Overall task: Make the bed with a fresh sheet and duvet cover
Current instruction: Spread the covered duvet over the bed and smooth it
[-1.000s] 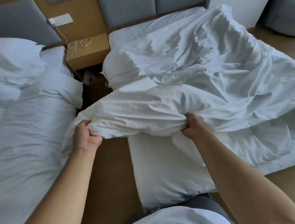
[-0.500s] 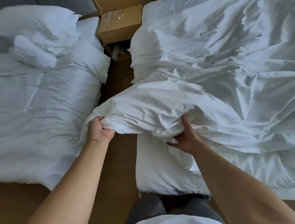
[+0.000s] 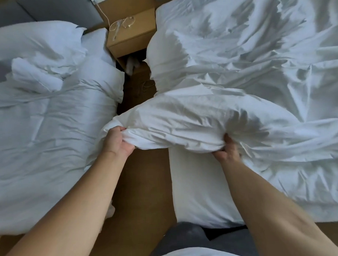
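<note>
Across the frame's right half, the duvet is lying crumpled on the bed, its near edge bunching over the aisle. The right hand is now gripping that bunch from beneath rather than above; the left hand is still clamping the corner, probably readying a shake-out. Left, the second bed is crowding the aisle; upper centre, the nightstand is carrying a cable.

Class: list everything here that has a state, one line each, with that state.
duvet: crumpled, near edge bunched and lifted
left hand: grips the duvet's bunched end
right hand: grips the duvet's edge from underneath
left bed: covered, wrinkled
pillow: rumpled, at the left bed's head
cable: coiled on the nightstand
</note>
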